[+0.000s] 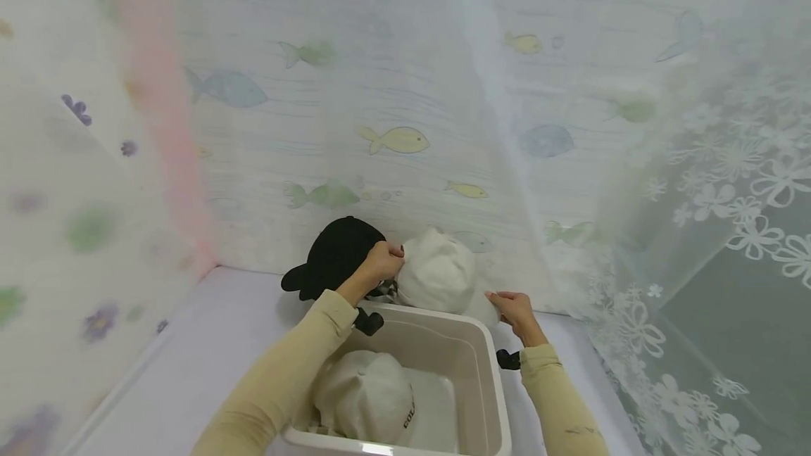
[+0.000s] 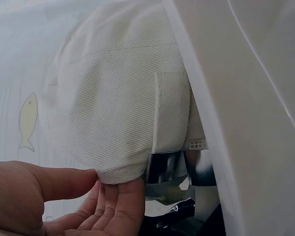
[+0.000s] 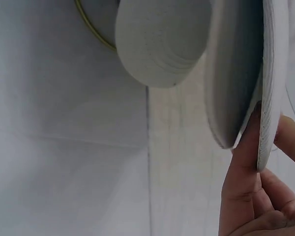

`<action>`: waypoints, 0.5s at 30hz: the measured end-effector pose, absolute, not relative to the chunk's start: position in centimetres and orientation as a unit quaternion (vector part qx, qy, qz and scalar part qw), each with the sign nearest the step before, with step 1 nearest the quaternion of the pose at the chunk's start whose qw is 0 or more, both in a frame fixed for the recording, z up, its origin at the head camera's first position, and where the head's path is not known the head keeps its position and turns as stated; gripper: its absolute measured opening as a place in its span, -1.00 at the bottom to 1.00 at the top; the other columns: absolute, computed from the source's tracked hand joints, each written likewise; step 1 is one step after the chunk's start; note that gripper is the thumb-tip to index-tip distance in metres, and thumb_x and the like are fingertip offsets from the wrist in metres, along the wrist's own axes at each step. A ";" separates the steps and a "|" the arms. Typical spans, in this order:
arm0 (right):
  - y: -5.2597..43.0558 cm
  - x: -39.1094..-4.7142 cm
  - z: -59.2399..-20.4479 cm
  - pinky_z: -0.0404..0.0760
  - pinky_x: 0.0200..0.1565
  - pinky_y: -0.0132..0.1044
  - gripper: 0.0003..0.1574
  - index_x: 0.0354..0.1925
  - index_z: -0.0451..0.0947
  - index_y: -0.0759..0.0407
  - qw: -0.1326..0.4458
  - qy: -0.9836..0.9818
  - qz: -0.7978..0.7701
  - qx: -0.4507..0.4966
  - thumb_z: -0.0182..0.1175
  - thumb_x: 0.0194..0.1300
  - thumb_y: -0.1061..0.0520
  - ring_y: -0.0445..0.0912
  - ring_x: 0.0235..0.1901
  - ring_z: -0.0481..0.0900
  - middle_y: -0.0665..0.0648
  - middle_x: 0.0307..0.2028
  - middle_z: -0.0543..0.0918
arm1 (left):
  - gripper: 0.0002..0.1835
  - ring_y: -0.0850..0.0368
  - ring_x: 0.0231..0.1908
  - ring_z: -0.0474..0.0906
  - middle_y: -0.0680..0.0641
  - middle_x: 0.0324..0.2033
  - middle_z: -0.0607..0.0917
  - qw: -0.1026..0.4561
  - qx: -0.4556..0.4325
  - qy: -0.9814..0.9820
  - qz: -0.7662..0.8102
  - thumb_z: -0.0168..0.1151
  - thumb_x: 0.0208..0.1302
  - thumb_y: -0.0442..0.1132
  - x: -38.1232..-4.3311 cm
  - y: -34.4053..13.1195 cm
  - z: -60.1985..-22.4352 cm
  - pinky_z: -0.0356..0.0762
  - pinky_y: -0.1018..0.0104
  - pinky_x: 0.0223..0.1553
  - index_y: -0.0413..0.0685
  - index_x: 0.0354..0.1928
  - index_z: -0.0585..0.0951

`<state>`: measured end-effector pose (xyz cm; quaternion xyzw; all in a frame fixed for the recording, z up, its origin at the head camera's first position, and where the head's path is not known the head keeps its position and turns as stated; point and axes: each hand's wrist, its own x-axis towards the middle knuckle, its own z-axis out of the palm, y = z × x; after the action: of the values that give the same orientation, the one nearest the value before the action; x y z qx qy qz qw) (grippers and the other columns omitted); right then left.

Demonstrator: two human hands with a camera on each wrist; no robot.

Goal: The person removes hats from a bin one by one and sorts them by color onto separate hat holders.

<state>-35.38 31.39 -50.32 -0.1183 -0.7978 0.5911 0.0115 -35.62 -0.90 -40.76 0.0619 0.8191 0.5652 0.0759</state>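
Note:
Behind a bin, both hands hold a white baseball cap. The left hand pinches the back edge of its crown, thumb on one side and fingers beneath. In the left wrist view the cap shows a fabric strap with a metal buckle close to the fingertips. At the other end, the right hand pinches the brim; in the right wrist view the brim stands edge-on between thumb and fingers. A black cap sits left of the white one, partly behind the left hand.
The beige plastic bin stands in front on a white surface. Inside lies an off-white cap with dark lettering. Other pale brims show beside the held one. Fish-printed curtains hang behind, lace at right.

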 end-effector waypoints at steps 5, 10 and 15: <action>31.4 -35.4 -50.9 0.72 -0.21 -0.27 -0.28 0.22 0.43 0.64 0.012 -0.794 0.595 -0.120 0.32 0.38 0.07 -0.12 -0.28 0.67 0.41 0.03 0.63 | -0.70 -0.04 -0.15 0.51 -0.37 0.13 0.59 0.084 0.059 0.823 0.558 -0.04 0.52 -0.34 -36.0 -0.9 -40.5 0.46 0.23 -0.27 -0.41 -0.01 0.63; 31.5 -35.3 -50.9 0.69 -0.29 -0.36 -0.26 0.24 0.41 0.63 0.014 -0.797 0.593 -0.119 0.31 0.39 0.05 -0.20 -0.35 0.65 0.53 0.13 0.57 | -0.71 0.06 -0.30 0.49 -0.18 -0.21 0.53 0.118 0.016 0.768 0.630 -0.07 0.56 -0.31 -36.6 -0.7 -39.9 0.57 0.12 -0.12 -0.23 -0.39 0.49; 31.4 -35.2 -51.4 0.67 -0.30 -0.39 -0.25 0.26 0.40 0.62 0.019 -0.788 0.603 -0.125 0.31 0.40 0.04 -0.22 -0.35 0.64 0.51 0.13 0.58 | -0.58 0.07 -0.20 0.50 -0.25 0.03 0.52 0.136 -0.052 0.703 0.696 -0.02 0.53 -0.37 -37.5 -0.2 -39.3 0.56 0.25 -0.10 -0.43 0.33 0.37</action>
<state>-35.20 31.37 -51.44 -0.1252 -0.7876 0.6031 0.0192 -37.50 -0.16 -39.30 -0.0523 0.7034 0.6956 0.1362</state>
